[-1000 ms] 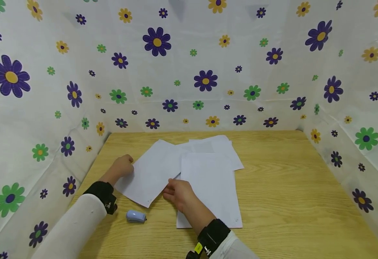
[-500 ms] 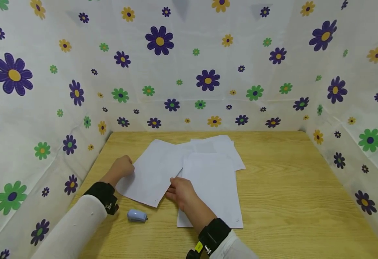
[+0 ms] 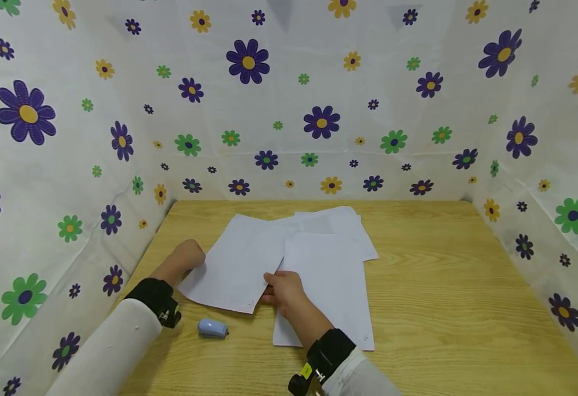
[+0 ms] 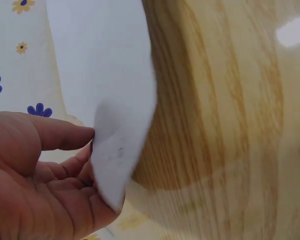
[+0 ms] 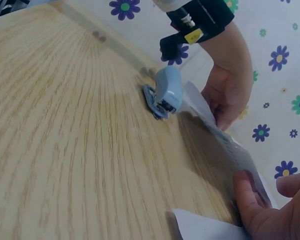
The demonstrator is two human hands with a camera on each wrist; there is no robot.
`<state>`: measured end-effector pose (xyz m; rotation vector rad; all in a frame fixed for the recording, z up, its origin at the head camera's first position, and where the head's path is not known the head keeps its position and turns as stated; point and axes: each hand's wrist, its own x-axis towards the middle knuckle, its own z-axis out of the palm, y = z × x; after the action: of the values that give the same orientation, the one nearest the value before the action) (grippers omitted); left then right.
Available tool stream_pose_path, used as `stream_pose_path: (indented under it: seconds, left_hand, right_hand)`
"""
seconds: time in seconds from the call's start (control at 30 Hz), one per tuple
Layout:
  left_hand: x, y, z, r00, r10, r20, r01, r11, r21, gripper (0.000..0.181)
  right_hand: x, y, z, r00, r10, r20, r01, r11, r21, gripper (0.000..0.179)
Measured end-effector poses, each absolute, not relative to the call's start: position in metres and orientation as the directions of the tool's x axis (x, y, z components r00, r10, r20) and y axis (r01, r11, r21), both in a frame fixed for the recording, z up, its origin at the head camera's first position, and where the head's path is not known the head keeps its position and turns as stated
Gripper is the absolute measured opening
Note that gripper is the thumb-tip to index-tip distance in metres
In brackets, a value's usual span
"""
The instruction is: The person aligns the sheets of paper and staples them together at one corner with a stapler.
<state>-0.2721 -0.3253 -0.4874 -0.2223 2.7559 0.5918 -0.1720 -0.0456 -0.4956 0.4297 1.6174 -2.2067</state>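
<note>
My left hand [image 3: 186, 256] pinches the left edge of a white paper sheet [image 3: 241, 264]; in the left wrist view its thumb and fingers grip the bent edge. On the opposite edge, my right hand [image 3: 286, 289] holds the same sheet between thumb and fingers, and the right wrist view shows the sheet [image 5: 240, 157] raised off the wood at that side. Under my right wrist lies another white sheet or stack of paper [image 3: 328, 275]. A small light-blue stapler [image 3: 212, 328] rests on the table nearer to me, below the held sheet.
More white papers [image 3: 340, 220] lie fanned out behind, partly covered by the front ones. The wooden table [image 3: 442, 286] extends to the right. A flower-print cloth [image 3: 289, 93] walls the back and both sides.
The held sheet has turned a little, its near corner swinging to the right along with my right hand. My left hand keeps its grip on the left edge. The head view has shifted slightly.
</note>
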Motion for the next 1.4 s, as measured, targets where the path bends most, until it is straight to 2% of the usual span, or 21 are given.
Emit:
stream_pose_path:
  seconds: [0.17,0.37,0.57,0.77,1.03,1.4]
  left_hand:
    - [-0.272,-0.326,-0.483,-0.911,-0.081,-0.405,-0.278,0.845,0.457,0.024]
    - [-0.271,-0.323,-0.473,-0.883,-0.061,-0.465,-0.33,0.785,0.524,0.021]
    - [-0.268,-0.325,-0.46,-0.864,-0.027,-0.502,-0.319,0.802,0.505,0.017]
    - [-0.26,-0.331,-0.43,-0.852,-0.004,-0.523,-0.302,0.82,0.487,0.014]
    - [-0.254,-0.332,-0.403,-0.874,0.011,-0.485,-0.285,0.798,0.531,0.019]
    - [-0.24,-0.307,-0.388,-0.914,0.053,-0.403,-0.225,0.76,0.61,0.025]
  right_hand:
    - [-0.173,-0.041,-0.497,-0.887,-0.106,-0.45,0.462,-0.261,-0.848,0.041]
    - [-0.179,-0.035,-0.501,-0.89,-0.088,-0.448,0.455,-0.252,-0.854,0.031]
    - [-0.185,-0.03,-0.501,-0.904,-0.039,-0.425,0.424,-0.191,-0.885,0.025]
    - [-0.188,-0.029,-0.496,-0.915,-0.065,-0.398,0.404,-0.158,-0.901,0.028]
    - [-0.196,-0.024,-0.485,-0.939,-0.081,-0.335,0.343,-0.123,-0.931,0.029]
    - [-0.204,0.009,-0.454,-0.947,-0.066,-0.313,0.317,-0.046,-0.947,0.027]
